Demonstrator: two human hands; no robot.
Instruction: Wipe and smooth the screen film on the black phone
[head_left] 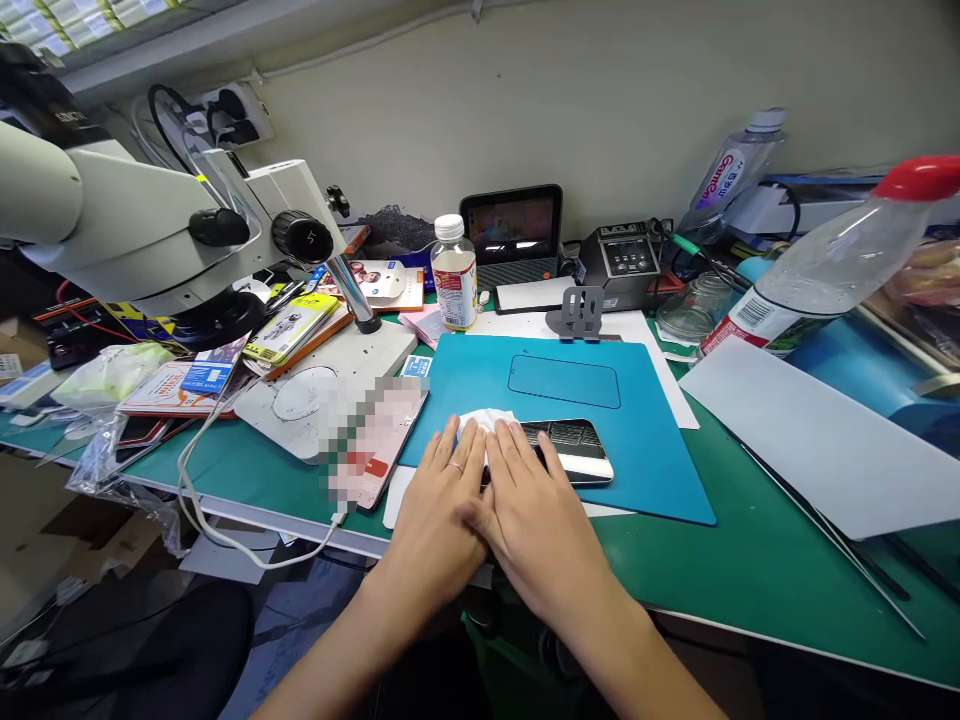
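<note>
My left hand and my right hand lie side by side with fingers stretched out flat, the thumbs crossing. Under the fingertips is a white wipe, pressed onto the left part of a phone with a dark, glossy, reflective face. The hands hide much of that phone. It lies on a blue mat. Farther back on the mat is a black phone-shaped outline; whether it is a clear screen protector or a marking, I cannot tell. Left of my left hand, a lit phone is plugged into a white cable.
A microscope overhangs the left side. At the back stand a capped bottle, a display, a grey phone stand and a control box. On the right are a red-capped bottle, a white sheet and tweezers.
</note>
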